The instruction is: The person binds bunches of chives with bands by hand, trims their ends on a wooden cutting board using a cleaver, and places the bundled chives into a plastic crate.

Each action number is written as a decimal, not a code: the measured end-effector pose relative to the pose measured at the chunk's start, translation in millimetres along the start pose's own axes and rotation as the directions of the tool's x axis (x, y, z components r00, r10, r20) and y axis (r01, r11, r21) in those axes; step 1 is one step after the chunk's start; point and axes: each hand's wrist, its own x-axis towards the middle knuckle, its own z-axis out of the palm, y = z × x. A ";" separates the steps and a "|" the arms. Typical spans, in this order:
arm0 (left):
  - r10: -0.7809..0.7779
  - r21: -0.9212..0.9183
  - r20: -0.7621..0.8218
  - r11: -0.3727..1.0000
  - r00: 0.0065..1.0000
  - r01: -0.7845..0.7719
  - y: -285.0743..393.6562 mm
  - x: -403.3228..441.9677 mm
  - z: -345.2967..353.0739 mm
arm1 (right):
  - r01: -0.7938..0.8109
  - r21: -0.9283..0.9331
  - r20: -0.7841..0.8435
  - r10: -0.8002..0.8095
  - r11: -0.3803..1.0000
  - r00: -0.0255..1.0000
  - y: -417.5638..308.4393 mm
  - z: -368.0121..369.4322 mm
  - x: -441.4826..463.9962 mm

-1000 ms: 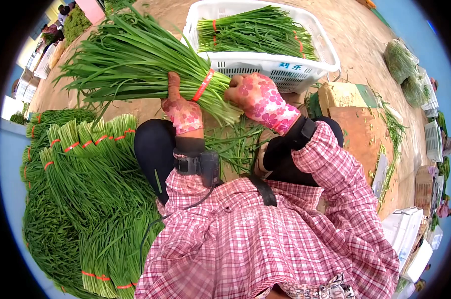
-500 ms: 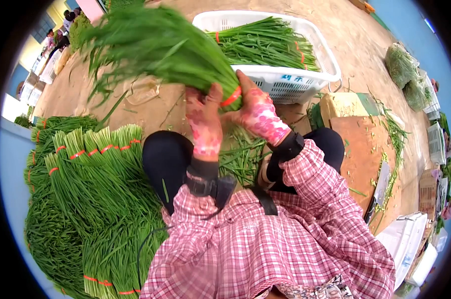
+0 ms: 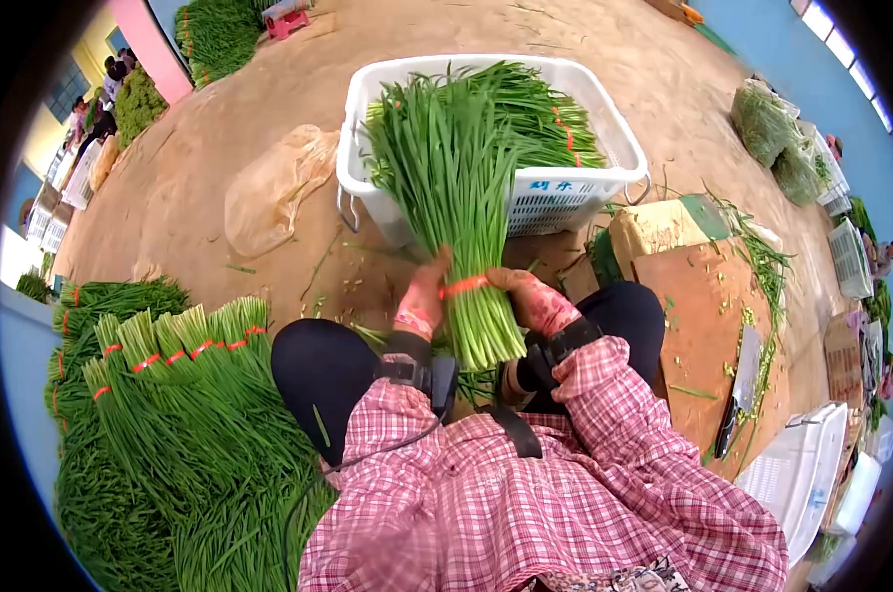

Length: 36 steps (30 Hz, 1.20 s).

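Note:
A bundle of long green stalks (image 3: 466, 212) with a red band stands between my knees, its pale cut ends down and its leaves lying over the near rim of a white basket (image 3: 619, 176). My left hand (image 3: 424, 294) grips its left side beside the band. On the right side, at the band, my right hand (image 3: 535, 299) is closed round it. Both hands wear pink patterned gloves. Inside the basket lie more banded green stalks (image 3: 555, 123).
Many banded bundles (image 3: 210, 424) are piled at the left. A wooden board (image 3: 698, 326) with a knife (image 3: 741, 385) and trimmings lies at the right. A plastic bag (image 3: 274, 197) is on the floor. Several people are at the far left, beyond filled sacks (image 3: 777, 138) at the right.
The bundle has swung from pointing up-left to nearly upright, leaves now over the basket. Both hands have moved lower with it, and the view has shifted.

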 end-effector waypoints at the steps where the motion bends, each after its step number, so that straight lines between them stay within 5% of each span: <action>1: 0.003 0.126 -0.106 0.992 0.994 0.010 -0.6 -2.7 2.8 | 0.056 -0.115 -0.070 -0.064 0.992 0.995 -3.1 3.6 1.5; 2: -0.040 0.188 -0.237 0.978 0.971 0.087 2.1 -11.1 14.6 | 0.100 -0.228 -0.134 -0.133 0.969 0.982 -3.8 7.3 2.2; 3: 0.027 0.265 -0.192 0.964 0.981 0.025 -7.8 -12.3 12.7 | 0.122 -0.261 -0.168 -0.169 0.958 0.971 -5.6 9.2 -0.8; 5: 0.088 0.358 -0.217 0.934 0.972 -0.005 -15.7 -14.7 15.9 | 0.170 -0.071 -0.232 -0.182 0.983 0.956 4.5 -4.0 11.4; 9: 0.035 -0.084 -0.221 0.995 0.975 -0.055 -29.8 -5.0 13.8 | 0.191 -0.020 -0.248 -0.190 0.981 0.950 14.2 -19.7 23.3; 12: 0.043 0.010 -0.251 0.999 0.967 -0.042 -23.8 -7.5 15.4 | 0.181 -0.332 -0.160 -0.245 0.926 0.956 0.4 5.0 2.9; 16: 0.042 0.328 -0.049 0.944 0.998 -0.024 6.0 -12.2 29.0 | 0.271 -0.247 -0.140 -0.311 0.930 0.940 -17.9 27.5 -9.2; 20: 0.340 0.568 0.332 0.673 0.880 -0.474 100.2 -19.1 75.9 | 0.381 -0.223 -0.061 -0.403 0.897 0.913 -71.6 37.5 -7.0; 21: 0.262 0.568 0.269 0.734 0.927 -0.372 123.2 -0.3 77.4 | 0.396 -0.189 -0.067 -0.414 0.899 0.908 -94.7 49.5 -5.5; 22: 0.180 0.559 0.210 0.784 0.961 -0.269 147.7 20.1 77.9 | 0.414 -0.155 -0.073 -0.428 0.897 0.901 -119.4 61.9 -1.9; 24: 0.244 0.305 0.270 0.896 0.932 -0.323 187.1 37.8 83.0 | 0.356 -0.009 0.043 -0.356 0.934 0.934 -165.8 83.3 6.9; 27: 0.416 0.182 0.135 0.882 0.899 -0.435 217.1 54.2 40.3 | 0.436 -0.061 0.067 -0.433 0.898 0.899 -220.7 79.6 73.6; 30: 0.401 0.087 -0.071 0.915 0.913 -0.395 216.8 58.6 -9.9 | 0.414 -0.043 0.095 -0.409 0.909 0.908 -243.6 77.9 138.3; 32: 0.378 0.094 -0.194 0.926 0.905 -0.366 211.9 55.6 -24.8 | 0.285 0.010 0.099 -0.285 0.958 0.953 -241.2 71.9 174.9; 36: 0.395 -0.067 -0.105 0.913 0.913 -0.403 207.0 65.4 -62.8 | 0.089 0.071 0.127 -0.097 0.994 0.987 -204.4 46.2 240.6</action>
